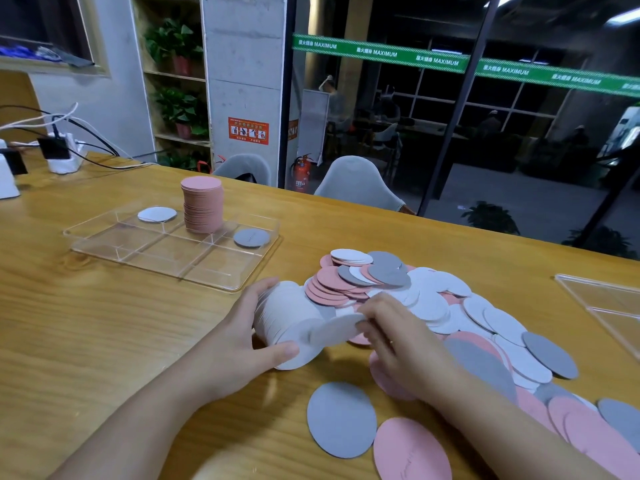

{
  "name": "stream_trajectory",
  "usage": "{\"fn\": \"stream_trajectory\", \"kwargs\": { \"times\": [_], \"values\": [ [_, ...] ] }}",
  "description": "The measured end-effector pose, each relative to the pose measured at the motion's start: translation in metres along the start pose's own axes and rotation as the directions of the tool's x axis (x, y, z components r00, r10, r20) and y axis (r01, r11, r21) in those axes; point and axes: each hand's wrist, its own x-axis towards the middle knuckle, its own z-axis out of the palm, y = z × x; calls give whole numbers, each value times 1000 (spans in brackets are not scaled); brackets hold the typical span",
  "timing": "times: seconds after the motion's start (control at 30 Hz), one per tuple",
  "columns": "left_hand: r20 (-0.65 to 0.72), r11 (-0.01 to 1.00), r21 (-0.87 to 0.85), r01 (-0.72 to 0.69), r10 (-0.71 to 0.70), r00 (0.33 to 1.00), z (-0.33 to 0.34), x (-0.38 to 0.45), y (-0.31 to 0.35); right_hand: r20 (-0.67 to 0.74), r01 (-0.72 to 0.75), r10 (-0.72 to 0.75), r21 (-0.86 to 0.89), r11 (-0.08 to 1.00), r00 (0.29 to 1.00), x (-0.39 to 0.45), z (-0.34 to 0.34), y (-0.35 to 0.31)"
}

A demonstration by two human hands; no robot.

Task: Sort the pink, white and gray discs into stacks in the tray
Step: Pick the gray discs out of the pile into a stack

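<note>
A clear divided tray (104,242) lies at the left back of the wooden table. In it stand a tall pink stack (202,209), a white disc (157,214) and a gray disc (251,237). My left hand (239,337) grips a sideways stack of white discs (289,320) in front of the tray. My right hand (401,341) pinches a single white disc (334,329) against the end of that stack. A loose pile of pink, white and gray discs (450,306) spreads to the right.
A loose gray disc (341,419) and a pink disc (412,452) lie near the front edge. A second clear tray (609,306) sits at the far right. Chargers and cables (62,150) are at the back left. Chairs stand behind the table.
</note>
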Motion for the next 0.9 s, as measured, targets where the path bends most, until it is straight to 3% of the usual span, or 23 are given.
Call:
{"fn": "stream_trajectory", "kwargs": {
  "times": [0.27,0.4,0.57,0.7,0.9],
  "values": [
    [8,1000,-9,-3,3,1000,5,-3,1,27,-52,52,-1,999,998,4,18,-19],
    [6,1000,-25,-18,18,1000,9,-3,4,-11,18,-18,-33,999,1000,6,8,-13],
    [4,1000,-12,-25,25,1000,13,-5,5,-118,-125,103,-195,973,988,10,-3,28],
    [15,998,-15,-54,54,998,16,-6,10,-132,-351,326,-371,860,936,11,-9,54],
    [12,997,-52,-51,52,999,20,-5,10,-120,-397,390,-484,780,913,23,-5,53]
  ]
}}
